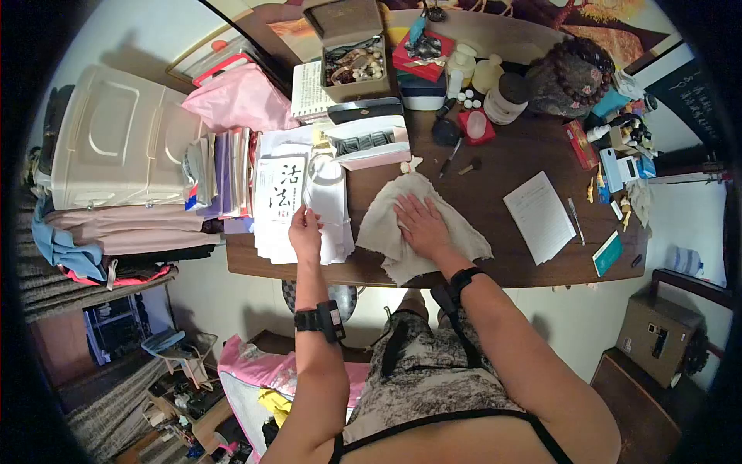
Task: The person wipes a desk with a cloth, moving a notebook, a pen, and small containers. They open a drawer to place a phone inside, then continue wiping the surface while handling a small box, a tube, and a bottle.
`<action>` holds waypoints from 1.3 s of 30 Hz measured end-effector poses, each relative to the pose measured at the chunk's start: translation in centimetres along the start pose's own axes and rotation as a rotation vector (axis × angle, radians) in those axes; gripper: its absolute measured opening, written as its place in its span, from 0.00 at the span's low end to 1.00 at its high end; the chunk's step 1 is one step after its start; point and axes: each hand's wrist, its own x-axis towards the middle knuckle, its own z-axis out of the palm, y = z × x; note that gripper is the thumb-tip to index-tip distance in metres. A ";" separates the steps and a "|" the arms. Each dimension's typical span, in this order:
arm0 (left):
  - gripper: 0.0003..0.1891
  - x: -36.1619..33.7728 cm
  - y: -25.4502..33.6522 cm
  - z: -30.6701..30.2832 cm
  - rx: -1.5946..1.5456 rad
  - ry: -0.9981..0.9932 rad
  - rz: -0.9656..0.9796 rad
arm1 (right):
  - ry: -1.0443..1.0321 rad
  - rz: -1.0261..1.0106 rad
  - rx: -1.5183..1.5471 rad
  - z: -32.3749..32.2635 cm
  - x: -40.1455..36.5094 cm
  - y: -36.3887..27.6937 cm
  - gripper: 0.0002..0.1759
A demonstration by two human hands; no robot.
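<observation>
My right hand (423,225) lies flat on a crumpled off-white cloth (456,232), its fingers spread and pressing the cloth to the dark wooden table. At the table's left, my left hand (306,230) is curled over a stack of white papers (336,209), its fingertips at the edge of a white book (278,189) with large black characters. A round, clear disc with a pale rim (325,171) lies on the papers just above that hand. Whatever the curled fingers may hold is too small to make out.
An open box of beaded jewellery (328,39) stands behind a divided tray (371,158). Jars (506,99), a pen (450,158) and a small brush (469,167) are beyond the cloth. Printed sheets (539,216) lie right; a translucent storage bin (124,139) stands left.
</observation>
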 end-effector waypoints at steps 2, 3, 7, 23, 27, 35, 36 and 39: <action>0.22 1.7 -1.3 -1.4 0.214 0.006 0.079 | -0.031 0.009 -0.016 -0.3 0.0 -0.3 0.32; 0.23 1.6 -0.9 -1.5 0.294 0.081 0.158 | -0.037 0.012 -0.022 -0.4 0.1 -0.4 0.32; 0.27 1.9 0.7 -0.7 0.288 0.083 0.249 | -0.022 0.051 -0.041 -0.5 0.2 -0.8 0.32; 0.38 0.8 7.2 9.6 0.072 -0.047 0.516 | 0.073 0.116 0.094 0.3 1.1 -2.1 0.29; 0.31 1.6 5.7 9.6 -0.037 -0.048 0.551 | 0.075 0.185 0.077 -0.5 -1.3 -0.4 0.30; 0.20 5.1 3.7 9.7 -0.244 -0.206 0.427 | 0.080 0.361 -0.088 -0.9 -5.2 1.4 0.33; 0.18 5.8 3.3 9.6 -0.233 -0.221 0.420 | 0.077 0.374 -0.110 -1.2 -5.1 1.0 0.34; 0.14 6.4 2.4 9.8 -0.306 -0.205 0.389 | 0.100 0.317 0.012 -1.8 -4.8 -0.7 0.35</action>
